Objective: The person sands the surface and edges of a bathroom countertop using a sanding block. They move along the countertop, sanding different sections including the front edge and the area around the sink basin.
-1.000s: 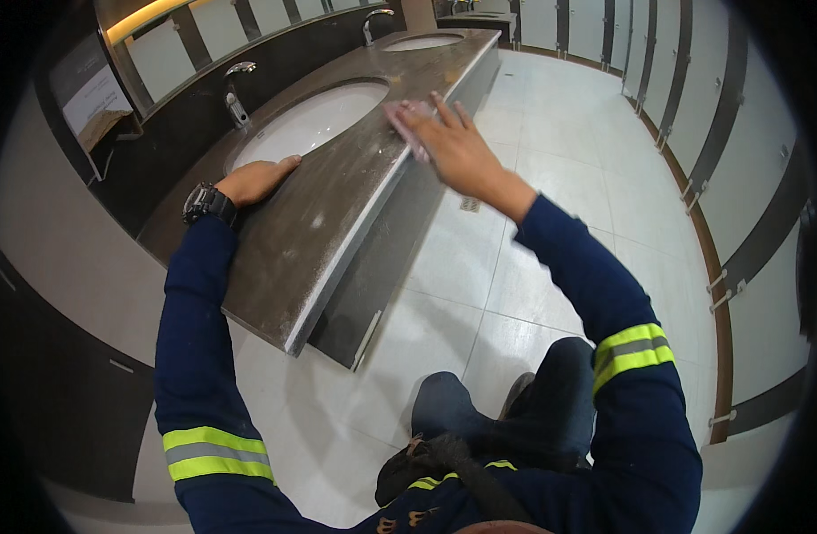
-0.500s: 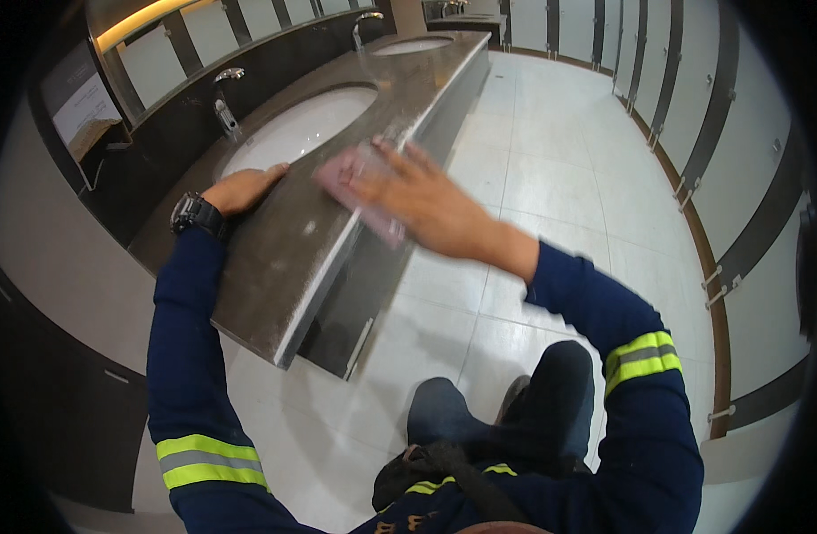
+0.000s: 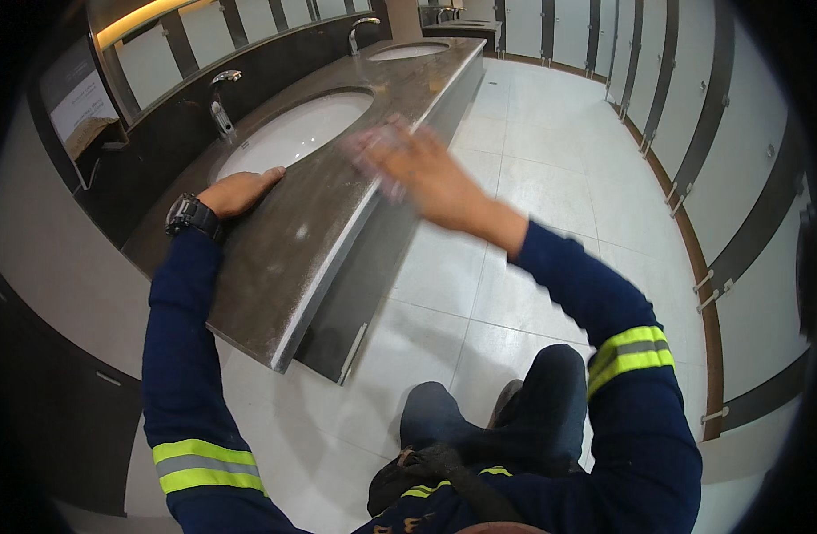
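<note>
Left hand (image 3: 239, 191): on desk (image 3: 288, 236), by near washbasin (image 3: 303, 132); finger spread, I cannot tell.
Right hand (image 3: 435, 182): blurred over pink sheet (image 3: 364, 151), desk's right edge; fingers' grip unclear.

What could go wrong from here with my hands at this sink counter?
Your right hand, blurred, has a pinkish sheet under it at the counter's front edge; it might slip off and scrape your fingers. The pale, powdery-looking marks on top could be dust, which might drift into the near basin. Your left hand, beside that basin, might slide.
</note>
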